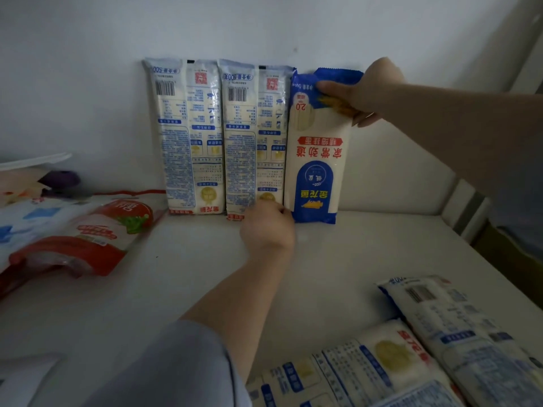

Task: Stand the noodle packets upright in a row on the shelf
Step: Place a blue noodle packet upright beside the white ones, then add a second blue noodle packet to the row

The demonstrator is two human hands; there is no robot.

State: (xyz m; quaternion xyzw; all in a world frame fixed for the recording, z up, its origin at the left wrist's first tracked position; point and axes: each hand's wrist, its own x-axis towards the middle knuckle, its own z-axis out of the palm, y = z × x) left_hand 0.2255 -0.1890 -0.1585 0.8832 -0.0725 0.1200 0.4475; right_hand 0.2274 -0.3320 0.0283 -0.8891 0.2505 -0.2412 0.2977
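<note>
Three noodle packets stand against the white wall at the back of the shelf (205, 274). The first packet (183, 136) and the second packet (254, 139) show their printed backs. The third, a blue-and-cream packet (316, 160), stands at the right end with its print upside down. My right hand (364, 89) grips its top edge. My left hand (269, 224) rests at the foot of the second and third packets, fingers curled against them. Two more noodle packets (361, 368) (476, 333) lie flat at the front right.
A red-and-white pouch (88, 233) lies flat at the left, with a blue-and-white bag (32, 218) and a purple object (61, 180) behind it. The shelf's right edge (458, 230) drops off beside a white frame. A cardboard box (511, 254) sits below it.
</note>
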